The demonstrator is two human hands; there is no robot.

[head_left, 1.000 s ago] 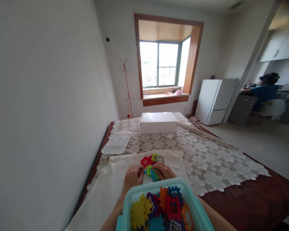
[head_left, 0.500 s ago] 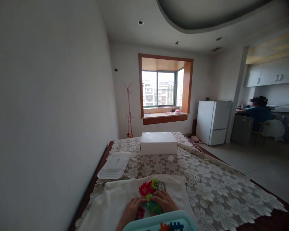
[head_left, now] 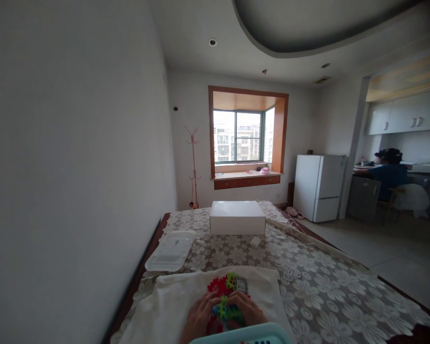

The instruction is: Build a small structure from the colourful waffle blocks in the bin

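On a white cloth [head_left: 168, 296] lie joined plastic interlocking building pieces. A red piece [head_left: 217, 284] is at the far side, with a lime-green piece [head_left: 231, 280] and a grey piece [head_left: 241, 285] beside it. Nearer to me, my left hand [head_left: 199, 311] has its fingers curled on the left side of a lime-green interlocking piece [head_left: 222, 308]. My right hand [head_left: 249, 306] grips the same cluster from the right, its fingertips close to the left ones. Blue and more red show between the hands; the undersides are hidden. A light-teal tray [head_left: 272, 329] covers part of the near side.
Behind the cloth stands a white box [head_left: 237, 223] on the flowered tablecloth [head_left: 318, 282]. A white plastic lid [head_left: 170, 251] lies left, near the wall. White lattice pieces [head_left: 288, 271] and a cable [head_left: 294, 229] are to the right. A person [head_left: 392, 172] sits in the far kitchen.
The view has tipped up slightly, so the table sits lower and less of the teal tray shows. Both hands remain on the pieces, the left fingers now more bent and higher on the cluster.
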